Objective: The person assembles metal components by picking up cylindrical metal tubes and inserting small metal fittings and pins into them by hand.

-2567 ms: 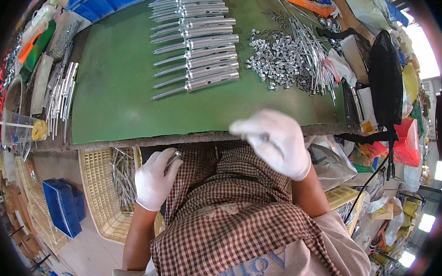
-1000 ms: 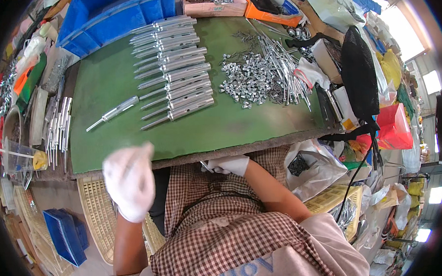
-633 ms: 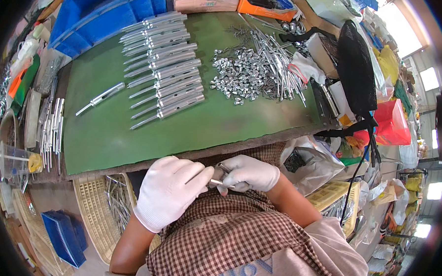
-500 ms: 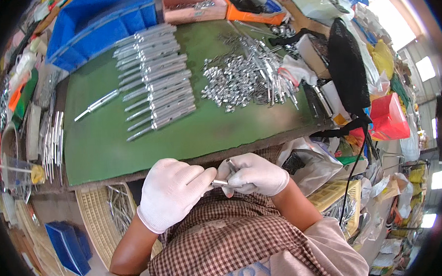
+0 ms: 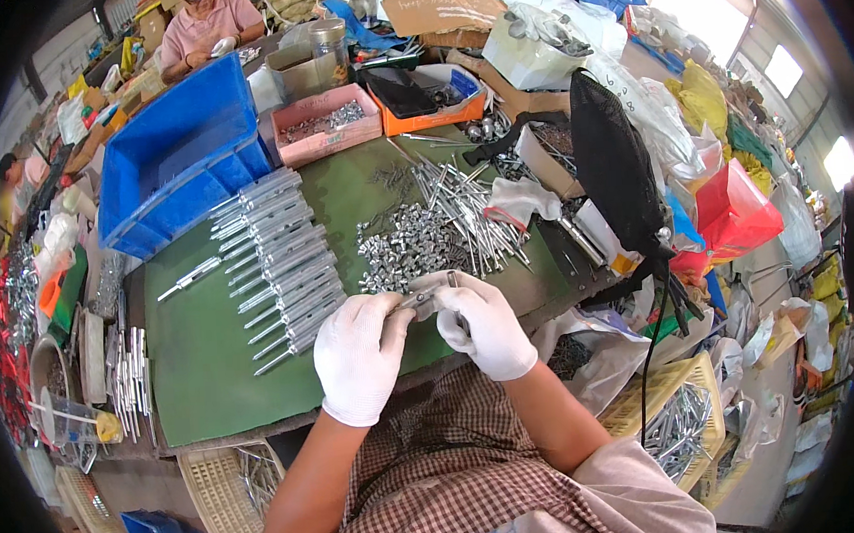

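Note:
My left hand [image 5: 359, 357], in a white glove, pinches one end of a small silver metal rod [image 5: 417, 299]. My right hand [image 5: 484, 329], gloved alike, has its fingers closed around the other end, and a short metal tube end [image 5: 451, 279] shows at its fingertips. Both hands meet over the near edge of the green work mat [image 5: 213, 390]. Just beyond them lies a heap of small shiny metal nuts or sleeves [image 5: 407, 251]. Thin metal rods [image 5: 472, 212] are strewn to its right. To the left, several assembled silver rods with thicker sleeves [image 5: 289, 272] lie side by side in a row.
A large blue bin [image 5: 179, 153] stands at the far left. Next to it are a pink tray of small parts [image 5: 326, 133] and an orange box [image 5: 430, 114]. A black bag-like cover [image 5: 617, 153] rises at the right. Another person [image 5: 212, 33] works across the table.
My view has tilted up, bringing more of the far table and another person into sight. My hands, still closed on metal pieces, have moved forward over the mat's edge.

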Tool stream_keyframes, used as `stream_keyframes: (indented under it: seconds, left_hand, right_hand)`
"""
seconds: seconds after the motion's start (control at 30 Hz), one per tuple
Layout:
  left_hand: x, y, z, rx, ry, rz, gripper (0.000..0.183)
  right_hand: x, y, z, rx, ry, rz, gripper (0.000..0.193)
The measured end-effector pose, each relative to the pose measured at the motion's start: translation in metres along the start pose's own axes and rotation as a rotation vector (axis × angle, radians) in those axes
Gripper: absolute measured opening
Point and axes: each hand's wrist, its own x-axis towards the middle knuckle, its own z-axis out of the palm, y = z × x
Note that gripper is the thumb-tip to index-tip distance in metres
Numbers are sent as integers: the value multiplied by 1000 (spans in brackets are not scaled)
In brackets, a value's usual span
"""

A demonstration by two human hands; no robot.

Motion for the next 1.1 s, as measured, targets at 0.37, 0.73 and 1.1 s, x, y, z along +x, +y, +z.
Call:
stream_keyframes:
  seconds: [0.37,0.73,1.1]
  left_hand:
    - [-6,2,28,-43,19,-150,12]
    - [-9,4,31,-11,8,-237,13]
    - [-4,3,32,11,-20,-390,13]
  right_hand:
    - [14,6,5,79,83,36,27]
    - [16,8,4,55,45,60,23]
    - [19,8,4,-28,144,45,42]
